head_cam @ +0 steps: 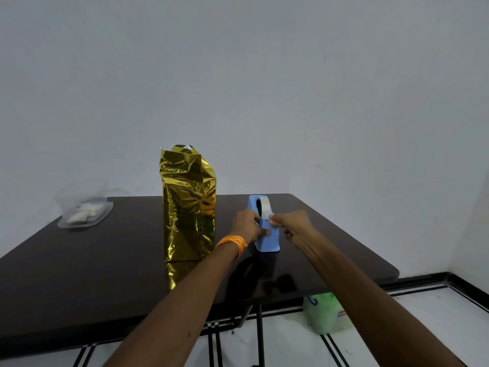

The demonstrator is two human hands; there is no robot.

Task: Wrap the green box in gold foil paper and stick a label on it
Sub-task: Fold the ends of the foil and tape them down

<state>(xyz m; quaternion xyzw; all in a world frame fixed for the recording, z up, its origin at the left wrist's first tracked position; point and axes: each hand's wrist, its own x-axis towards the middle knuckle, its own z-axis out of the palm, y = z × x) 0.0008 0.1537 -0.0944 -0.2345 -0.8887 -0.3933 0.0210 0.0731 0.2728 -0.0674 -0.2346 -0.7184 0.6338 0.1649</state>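
A tall box wrapped in gold foil paper (188,207) stands upright on the dark table (105,274), its top end loosely folded with a sliver of green showing. Right of it sits a blue tape dispenser (267,241) with a roll of clear tape. My left hand (244,225), an orange thread band on its wrist, grips the dispenser's left side. My right hand (289,225) pinches the tape end at the dispenser's top edge.
A clear plastic container (84,207) with white pieces inside sits at the table's far left corner. A green and white bag (326,312) lies on the tiled floor under the table's right edge. A grey wall rises behind.
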